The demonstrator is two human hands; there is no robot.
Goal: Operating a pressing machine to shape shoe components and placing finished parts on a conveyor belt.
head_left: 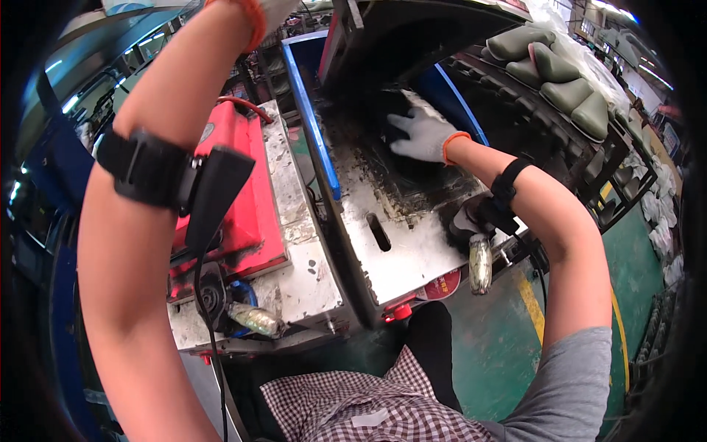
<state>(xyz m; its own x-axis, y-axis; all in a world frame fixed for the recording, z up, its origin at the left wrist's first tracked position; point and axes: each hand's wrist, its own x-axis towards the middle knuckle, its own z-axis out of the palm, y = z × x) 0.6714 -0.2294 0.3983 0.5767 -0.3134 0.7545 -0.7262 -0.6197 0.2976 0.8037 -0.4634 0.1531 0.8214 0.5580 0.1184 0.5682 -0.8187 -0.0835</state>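
My right hand [423, 137], in a white glove with an orange cuff, reaches over the dark, stained bed [412, 180] of a machine. Its fingers are stretched out and apart, and I see nothing held in them. Whether the fingertips touch the bed, I cannot tell. Above the bed a dark lid or plate [420, 37] stands raised and tilted. My left hand [278, 13], gloved the same way, is cut off at the top edge beside that raised plate. Its fingers are out of sight. Blue strips [313, 118] run along the bed's sides.
A second machine with a red cover [236, 184] stands at the left. Wrapped handles [480, 265] stick out at the front. Grey-green clog-shaped shoes [556, 62] lie on a rack at the right. Black cuffs with devices [143, 166] and cables are on both my arms.
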